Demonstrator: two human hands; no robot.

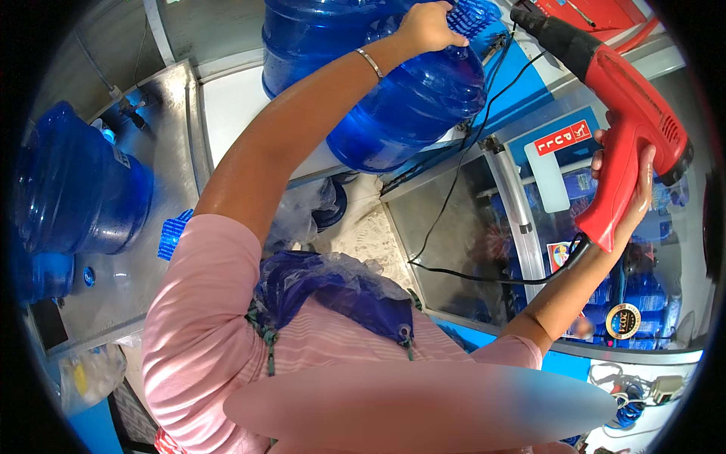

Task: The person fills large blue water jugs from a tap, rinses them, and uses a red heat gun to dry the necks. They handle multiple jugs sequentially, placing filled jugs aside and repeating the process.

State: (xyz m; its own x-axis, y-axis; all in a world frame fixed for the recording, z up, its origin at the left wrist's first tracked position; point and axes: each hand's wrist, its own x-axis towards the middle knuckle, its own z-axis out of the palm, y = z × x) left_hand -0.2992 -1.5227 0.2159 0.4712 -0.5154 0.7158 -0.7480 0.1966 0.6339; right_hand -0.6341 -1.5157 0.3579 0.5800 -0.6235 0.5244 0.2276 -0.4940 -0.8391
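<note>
My left hand [428, 25] grips the neck of a translucent blue water jug [420, 102], which stands tilted on a white counter. Beside the fingers, a printed blue plastic seal [473, 17] wraps the mouth of the jug. My right hand [641, 181] is closed around the handle of a red heat gun [615, 142]. Its black nozzle [544, 31] points up and left, towards the seal, a short distance from it. A black cord [482, 278] runs from the handle base and loops up past the jug. The palm side of my left hand is hidden.
Another blue jug [306, 51] stands behind. On the left, a steel sink counter [170, 142] holds a large jug [85, 181], a blue cap [88, 276] and a tap [133, 110]. A glass-door cabinet [524, 227] is at right. Plastic bags [300, 221] lie below the counter.
</note>
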